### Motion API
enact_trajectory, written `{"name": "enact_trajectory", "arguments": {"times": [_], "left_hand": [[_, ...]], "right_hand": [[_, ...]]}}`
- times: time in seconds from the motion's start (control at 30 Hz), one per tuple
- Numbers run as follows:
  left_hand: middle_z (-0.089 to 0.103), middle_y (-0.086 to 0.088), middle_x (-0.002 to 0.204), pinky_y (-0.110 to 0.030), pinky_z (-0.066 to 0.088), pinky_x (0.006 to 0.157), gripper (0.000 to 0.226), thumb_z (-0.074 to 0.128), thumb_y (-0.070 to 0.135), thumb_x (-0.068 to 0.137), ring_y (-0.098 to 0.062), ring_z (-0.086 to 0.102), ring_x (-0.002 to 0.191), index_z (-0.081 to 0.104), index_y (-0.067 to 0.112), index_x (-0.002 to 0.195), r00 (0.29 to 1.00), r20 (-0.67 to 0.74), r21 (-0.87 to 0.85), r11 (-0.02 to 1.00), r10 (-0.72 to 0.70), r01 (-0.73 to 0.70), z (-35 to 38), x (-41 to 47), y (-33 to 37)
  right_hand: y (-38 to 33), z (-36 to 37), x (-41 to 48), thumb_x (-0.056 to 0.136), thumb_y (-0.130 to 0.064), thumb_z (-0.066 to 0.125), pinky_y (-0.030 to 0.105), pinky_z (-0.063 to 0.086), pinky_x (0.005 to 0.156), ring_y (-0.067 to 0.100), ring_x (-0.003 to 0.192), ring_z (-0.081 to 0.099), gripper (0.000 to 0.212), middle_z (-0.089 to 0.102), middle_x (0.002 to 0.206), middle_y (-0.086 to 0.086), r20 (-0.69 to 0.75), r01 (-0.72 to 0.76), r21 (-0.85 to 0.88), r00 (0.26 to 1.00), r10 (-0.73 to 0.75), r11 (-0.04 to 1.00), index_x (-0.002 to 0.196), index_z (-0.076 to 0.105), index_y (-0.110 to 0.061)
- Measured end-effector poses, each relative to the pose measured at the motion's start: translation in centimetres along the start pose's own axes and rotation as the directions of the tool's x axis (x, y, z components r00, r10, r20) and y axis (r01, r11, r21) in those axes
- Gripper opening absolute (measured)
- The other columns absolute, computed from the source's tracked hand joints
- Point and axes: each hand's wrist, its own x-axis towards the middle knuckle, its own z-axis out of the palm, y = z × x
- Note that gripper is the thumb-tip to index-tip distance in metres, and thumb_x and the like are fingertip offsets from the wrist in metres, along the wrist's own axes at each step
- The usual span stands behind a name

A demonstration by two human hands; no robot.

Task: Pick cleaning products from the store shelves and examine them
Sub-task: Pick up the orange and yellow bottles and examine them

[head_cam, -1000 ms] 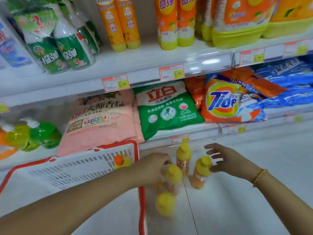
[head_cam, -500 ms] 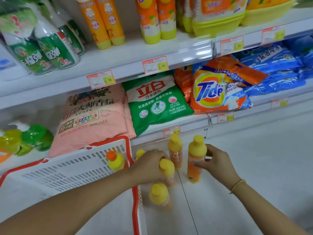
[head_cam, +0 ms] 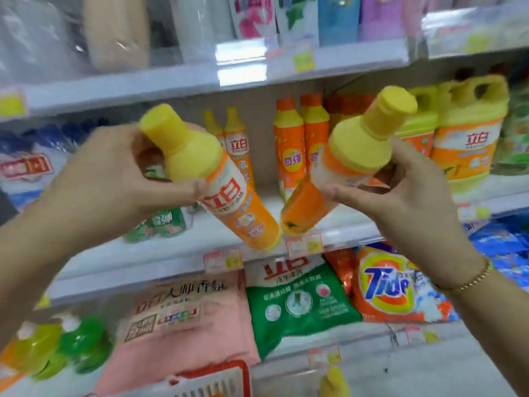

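Two orange detergent bottles with yellow caps are raised in front of the shelves. My left hand (head_cam: 114, 179) grips the left bottle (head_cam: 226, 193) near its neck; the bottle tilts with its cap up-left and its red-lettered label facing me. My right hand (head_cam: 400, 190) holds the right bottle (head_cam: 337, 173) around its upper body, cap pointing up-right. The two bottle bases nearly meet above the middle shelf edge. A gold bracelet sits on my right wrist.
Orange bottles (head_cam: 289, 147) and yellow-handled jugs (head_cam: 469, 138) stand on the middle shelf. Below lie a pink bag (head_cam: 177, 319), a green bag (head_cam: 297, 302) and a Tide bag (head_cam: 392, 287). A red-and-white basket (head_cam: 211, 379) and a yellow-capped bottle (head_cam: 335, 382) are at the bottom edge.
Both hands have lifted one bottle each from the floor group up to shelf height. The view has swung upward, so the floor and most of the basket have left the frame.
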Motion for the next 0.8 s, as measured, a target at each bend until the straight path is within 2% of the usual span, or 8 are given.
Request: {"name": "enact_trajectory", "arguments": {"times": [0.1,0.23,0.33,0.4,0.53,0.63,0.7,0.8], "left_hand": [[0.069,0.030,0.096,-0.006,0.048,0.079,0.056,0.075,0.045,0.043,0.013,0.063,0.089,0.066,0.041,0.099,0.999,-0.044,0.019,1.000,0.009,-0.008,-1.4,3.2,-0.1],[0.071,0.013,0.104,-0.026,0.052,0.087,0.074,0.073,0.048,0.042,-0.001,0.065,0.097,0.065,0.026,0.112,0.994,-0.037,0.116,0.987,-0.108,0.111,-1.4,5.6,-2.8],[0.068,0.019,0.094,-0.023,0.049,0.079,0.041,0.084,0.018,0.064,0.006,0.062,0.086,0.062,0.034,0.095,0.987,0.011,0.069,0.985,-0.159,0.158,-1.0,7.2,-5.2],[0.066,0.020,0.088,-0.021,0.046,0.074,0.038,0.077,0.005,0.074,0.006,0.061,0.082,0.059,0.036,0.087,0.984,0.030,0.036,0.984,-0.178,0.177,-0.7,8.5,-6.6],[0.066,0.007,0.102,-0.029,0.048,0.084,0.026,0.071,0.013,0.082,-0.011,0.062,0.094,0.061,0.023,0.104,0.969,0.015,-0.031,0.969,-0.246,0.246,0.3,10.5,-9.1],[0.064,0.005,0.107,-0.025,0.049,0.078,0.028,0.066,0.017,0.087,-0.007,0.061,0.088,0.057,0.022,0.113,0.962,-0.031,-0.109,0.958,-0.272,0.267,1.5,11.1,-10.6],[0.065,-0.002,0.116,-0.036,0.052,0.089,0.040,0.065,0.020,0.088,-0.015,0.064,0.097,0.053,0.014,0.126,0.946,-0.036,-0.234,0.923,-0.322,0.305,2.5,11.1,-11.5],[0.066,-0.003,0.113,-0.039,0.053,0.088,0.044,0.068,0.015,0.085,-0.019,0.065,0.099,0.051,0.020,0.125,0.950,-0.054,-0.327,0.904,-0.308,0.275,3.7,10.6,-12.3]], "right_hand": [[1.7,3.5,3.6,0.061,-0.029,0.086,0.024,0.053,0.075,0.005,0.086,0.065,0.045,0.069,0.091,-0.012,-0.015,0.042,-0.076,0.999,-0.043,0.996,0.098,0.061,-0.026],[4.9,7.3,6.5,0.062,-0.031,0.085,0.023,0.051,0.076,0.007,0.088,0.062,0.047,0.067,0.092,-0.014,0.018,0.008,-0.232,1.000,-0.004,0.973,0.102,0.063,-0.022],[7.2,9.2,7.8,0.065,-0.031,0.083,0.023,0.051,0.074,0.008,0.085,0.063,0.040,0.069,0.088,-0.011,0.043,-0.048,-0.309,0.997,0.065,0.950,0.098,0.065,-0.020],[8.1,10.1,8.8,0.066,-0.034,0.081,0.030,0.053,0.071,0.007,0.080,0.063,0.037,0.068,0.085,-0.009,0.045,-0.079,-0.357,0.994,0.102,0.931,0.096,0.064,-0.020],[9.3,12.0,11.2,0.070,-0.038,0.078,0.028,0.046,0.062,0.013,0.077,0.061,0.036,0.065,0.082,-0.006,0.024,-0.143,-0.421,0.985,0.169,0.896,0.090,0.058,-0.016],[10.6,14.0,12.3,0.072,-0.035,0.076,0.035,0.052,0.068,0.022,0.082,0.063,0.039,0.066,0.089,0.004,-0.014,-0.181,-0.417,0.981,0.193,0.890,0.096,0.055,-0.011],[11.9,15.2,12.3,0.071,-0.029,0.077,0.039,0.053,0.072,0.027,0.087,0.064,0.043,0.066,0.095,0.011,-0.023,-0.195,-0.422,0.979,0.205,0.885,0.101,0.054,-0.009],[13.7,15.9,10.6,0.070,-0.023,0.079,0.032,0.050,0.080,0.026,0.098,0.061,0.053,0.060,0.110,0.011,-0.022,-0.217,-0.451,0.972,0.233,0.866,0.114,0.052,-0.010]]}}
